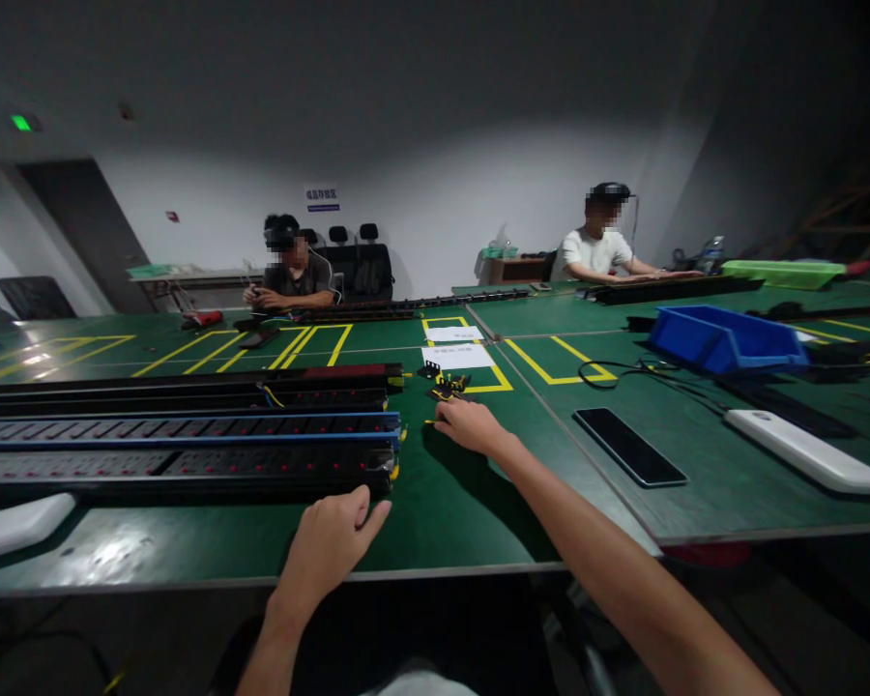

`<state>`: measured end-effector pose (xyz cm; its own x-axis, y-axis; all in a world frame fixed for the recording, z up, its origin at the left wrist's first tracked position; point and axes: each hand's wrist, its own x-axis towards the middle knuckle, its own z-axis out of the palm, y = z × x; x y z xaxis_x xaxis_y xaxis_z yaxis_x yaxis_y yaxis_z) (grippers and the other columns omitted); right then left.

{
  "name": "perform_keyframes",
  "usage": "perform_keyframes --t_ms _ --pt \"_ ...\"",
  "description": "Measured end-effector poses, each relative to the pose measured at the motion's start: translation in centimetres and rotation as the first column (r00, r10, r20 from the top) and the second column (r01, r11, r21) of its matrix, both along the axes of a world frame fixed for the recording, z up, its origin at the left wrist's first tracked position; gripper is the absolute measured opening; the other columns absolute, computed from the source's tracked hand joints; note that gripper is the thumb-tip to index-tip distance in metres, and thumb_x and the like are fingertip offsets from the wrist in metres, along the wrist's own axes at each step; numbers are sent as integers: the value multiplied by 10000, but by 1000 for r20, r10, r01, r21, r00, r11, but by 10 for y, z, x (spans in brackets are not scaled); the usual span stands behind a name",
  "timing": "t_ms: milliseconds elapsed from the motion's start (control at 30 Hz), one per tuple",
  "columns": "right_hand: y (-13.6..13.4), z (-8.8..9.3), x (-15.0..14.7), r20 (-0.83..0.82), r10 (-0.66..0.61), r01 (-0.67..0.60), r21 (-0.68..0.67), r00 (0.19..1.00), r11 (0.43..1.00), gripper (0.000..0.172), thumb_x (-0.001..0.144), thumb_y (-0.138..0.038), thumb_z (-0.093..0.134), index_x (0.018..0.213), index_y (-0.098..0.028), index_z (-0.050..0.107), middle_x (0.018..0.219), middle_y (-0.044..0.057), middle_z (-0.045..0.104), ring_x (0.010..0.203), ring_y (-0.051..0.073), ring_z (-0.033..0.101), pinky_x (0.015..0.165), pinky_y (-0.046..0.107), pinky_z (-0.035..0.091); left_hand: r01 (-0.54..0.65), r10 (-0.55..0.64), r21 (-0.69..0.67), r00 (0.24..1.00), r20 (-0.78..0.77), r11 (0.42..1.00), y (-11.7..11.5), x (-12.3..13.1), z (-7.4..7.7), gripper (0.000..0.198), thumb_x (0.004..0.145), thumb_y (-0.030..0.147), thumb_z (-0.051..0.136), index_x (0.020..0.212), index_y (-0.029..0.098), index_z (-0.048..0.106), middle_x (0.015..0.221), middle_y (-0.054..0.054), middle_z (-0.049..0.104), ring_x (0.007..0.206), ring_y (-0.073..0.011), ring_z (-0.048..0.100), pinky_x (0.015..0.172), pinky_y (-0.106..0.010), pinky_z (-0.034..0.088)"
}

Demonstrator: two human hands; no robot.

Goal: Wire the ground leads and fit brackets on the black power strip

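Observation:
My right hand point(468, 425) reaches across the green table with its fingers drawn together beside a small heap of black parts with yellow bits point(449, 386). A tiny yellow tip shows left of these fingers; what they grip, if anything, is hidden. Near the table's front edge, my left hand point(330, 541) is curled closed with the thumb sticking out, and nothing shows in it. Just beyond it lie the ends of long black strips with red dots point(261, 467), one with blue edges point(188, 428). Yellow pieces poke from their right ends.
White paper labels point(456, 356) lie inside yellow tape outlines. To the right are a phone point(627, 447), a white power bank point(804, 452), a black cable and a blue bin point(725, 338). A white object point(21, 527) is at front left. Two people sit across the table.

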<state>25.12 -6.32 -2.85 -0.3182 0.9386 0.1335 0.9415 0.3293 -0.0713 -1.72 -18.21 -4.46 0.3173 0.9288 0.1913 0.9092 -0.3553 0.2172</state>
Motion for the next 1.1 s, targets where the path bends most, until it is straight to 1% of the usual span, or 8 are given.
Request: perform_keyframes --t_ms 200,333,433,667,767,833,933,1100 --pt "1 1 0 -80 79 -73 70 994 995 140 963 -275 564 950 -212 688 1006 95 728 895 243 685 703 298 429 0 0 -1 1000 9 1000 -1 0 1 409 1003 454 446 679 221 360 579 42 445 543 -144 455 589 -295 203" --pt "5 0 3 -240 37 7 182 970 983 142 984 -280 537 942 -208 652 986 75 708 832 201 657 626 266 363 1 -1 -4 1000 6 1000 -1 -1 0 410 1003 454 442 677 220 358 581 40 447 543 -144 457 589 -297 198" --pt "10 -5 1 -332 16 56 204 943 977 148 1005 -275 503 960 -201 623 1021 84 696 823 193 641 619 263 341 4 -4 -7 1000 8 1000 -1 -1 0 410 1004 458 439 679 220 363 585 40 452 547 -144 461 592 -295 200" --pt "21 -21 -4 -568 24 79 156 823 985 115 981 -221 525 1020 -212 633 876 51 724 793 206 657 660 274 394 -13 13 -16 1000 2 1000 -1 2 3 411 1004 457 433 676 220 363 579 37 450 542 -145 462 590 -298 193" --pt "25 -25 -3 -639 74 46 168 765 985 235 951 -172 533 1153 -213 647 891 45 736 813 205 670 707 282 440 -17 17 -19 1000 2 1000 -1 2 3 414 1003 460 434 674 220 359 577 36 450 539 -143 459 589 -301 192" --pt "27 -27 -3 -645 108 31 200 757 979 275 942 -159 524 1176 -191 665 935 71 737 856 216 673 754 302 464 -12 12 -15 1000 3 1000 -1 1 2 414 1004 463 429 676 220 359 579 34 455 543 -144 464 589 -300 195" --pt "31 -29 -2 -620 156 16 262 769 965 258 937 -149 497 1076 -173 714 991 106 719 911 230 662 815 336 475 -2 2 -5 1000 6 1000 0 0 1 415 1008 469 416 679 221 362 585 32 466 550 -147 471 591 -299 202" --pt "34 -29 -1 -720 145 28 223 679 974 202 912 -161 530 1032 -182 692 889 57 697 742 188 648 695 298 481 -1 1 -2 1000 0 1000 -1 0 1 417 1011 474 408 682 220 362 586 33 471 553 -144 470 590 -303 211"
